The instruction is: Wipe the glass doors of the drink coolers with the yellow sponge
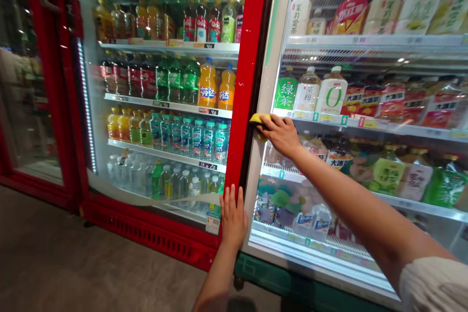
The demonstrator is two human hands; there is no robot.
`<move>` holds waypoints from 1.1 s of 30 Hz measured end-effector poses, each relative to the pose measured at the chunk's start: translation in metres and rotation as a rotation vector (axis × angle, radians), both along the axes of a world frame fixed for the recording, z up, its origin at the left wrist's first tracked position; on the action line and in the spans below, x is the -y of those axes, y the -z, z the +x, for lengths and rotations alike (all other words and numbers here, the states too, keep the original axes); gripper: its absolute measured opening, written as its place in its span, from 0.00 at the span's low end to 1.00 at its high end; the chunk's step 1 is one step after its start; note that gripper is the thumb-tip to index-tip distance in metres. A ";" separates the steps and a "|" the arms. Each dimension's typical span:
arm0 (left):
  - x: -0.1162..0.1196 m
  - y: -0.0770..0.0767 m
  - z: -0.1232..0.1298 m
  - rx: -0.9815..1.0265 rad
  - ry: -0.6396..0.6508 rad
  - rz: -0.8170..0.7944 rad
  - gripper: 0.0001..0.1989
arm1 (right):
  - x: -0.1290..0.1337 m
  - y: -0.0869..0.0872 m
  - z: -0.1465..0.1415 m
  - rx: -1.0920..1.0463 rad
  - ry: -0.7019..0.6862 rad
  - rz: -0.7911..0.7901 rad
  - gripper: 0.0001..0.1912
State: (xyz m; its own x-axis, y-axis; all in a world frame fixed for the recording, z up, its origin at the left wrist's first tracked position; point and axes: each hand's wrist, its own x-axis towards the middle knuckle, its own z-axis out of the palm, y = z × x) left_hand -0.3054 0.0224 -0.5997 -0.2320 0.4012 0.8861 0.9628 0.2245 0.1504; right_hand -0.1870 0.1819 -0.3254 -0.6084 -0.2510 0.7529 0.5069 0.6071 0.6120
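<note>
My right hand (282, 134) presses a yellow cloth (259, 118) against the dark edge and pale door frame (261, 100) of the right drinks fridge. Its fingers are closed over the cloth, and most of it is hidden under them. Lower down, my left hand (234, 217) lies flat with fingers stretched out on the red door frame (243, 83) of the left fridge, holding nothing. Behind the right fridge's glass, close to my right hand, stand a green tea bottle (285, 90) and a white-labelled bottle (307, 90).
Shelves of soda, orange drink (207, 83) and teal-capped bottles (197, 139) fill the left fridge. A red vented base (146, 226) runs below it, a dark green base (274, 278) under the right one. Another red-framed cooler (46, 78) stands far left, above grey floor (91, 273).
</note>
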 end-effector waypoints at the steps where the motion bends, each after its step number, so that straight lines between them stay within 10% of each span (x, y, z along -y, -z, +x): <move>1: -0.001 -0.003 -0.001 -0.007 -0.001 0.003 0.45 | -0.002 -0.006 0.000 -0.026 -0.006 -0.003 0.17; 6: 0.000 -0.004 -0.001 -0.024 0.016 -0.014 0.45 | 0.000 0.022 0.006 -0.054 -0.027 -0.059 0.19; 21: 0.030 0.054 -0.002 0.034 0.071 -0.164 0.41 | 0.032 0.300 0.036 0.292 -0.095 -0.320 0.26; 33: 0.042 0.098 -0.017 0.052 0.038 -0.213 0.40 | 0.047 0.446 0.021 0.478 -0.138 -0.407 0.22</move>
State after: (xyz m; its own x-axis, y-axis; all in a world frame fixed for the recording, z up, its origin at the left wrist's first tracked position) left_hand -0.3219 -0.0191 -0.6975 -0.2568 0.5874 0.7675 0.9632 0.2206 0.1534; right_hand -0.1665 0.1352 -0.7718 -0.8829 -0.1022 0.4584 0.1359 0.8788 0.4575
